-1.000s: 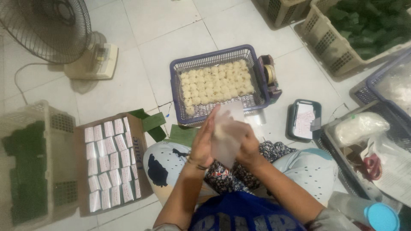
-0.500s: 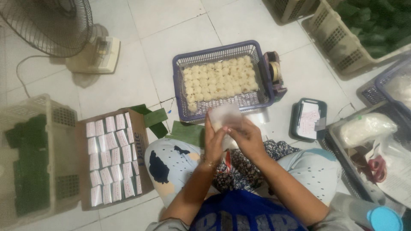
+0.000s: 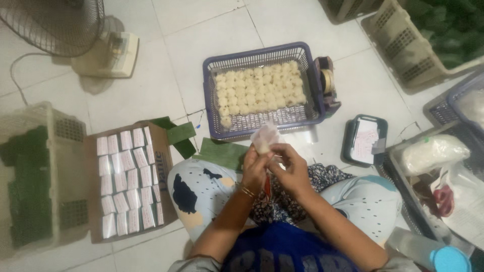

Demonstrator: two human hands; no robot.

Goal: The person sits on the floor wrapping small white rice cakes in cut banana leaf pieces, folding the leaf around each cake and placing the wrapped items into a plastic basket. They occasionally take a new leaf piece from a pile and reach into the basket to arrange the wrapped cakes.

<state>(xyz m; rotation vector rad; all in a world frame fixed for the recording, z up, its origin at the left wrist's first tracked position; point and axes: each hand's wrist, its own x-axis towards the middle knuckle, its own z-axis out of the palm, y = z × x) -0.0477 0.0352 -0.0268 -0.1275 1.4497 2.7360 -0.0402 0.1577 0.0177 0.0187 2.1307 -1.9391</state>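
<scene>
White and thin, a small bag sits pinched between both hands just above the person's lap — the left hand closed around its lower part, the right hand closed on it from the other side, fingers curled in tight. What the bag holds is too blurred to tell. Just beyond the hands on the tiled floor stands a purple basket lined with rows of pale round pieces; a tape dispenser touches its right wall. A green leaf strip lies on the floor between the basket and the left knee, with more folded leaf beside it. To the left, a cardboard tray carries rows of small white packets, and further left a pale crate is stacked with green leaf. A fan stands at the upper left. On the right lie a dark tray with paper in it, a basket with plastic bags, and — near the lower corner — a bottle with a blue cap
</scene>
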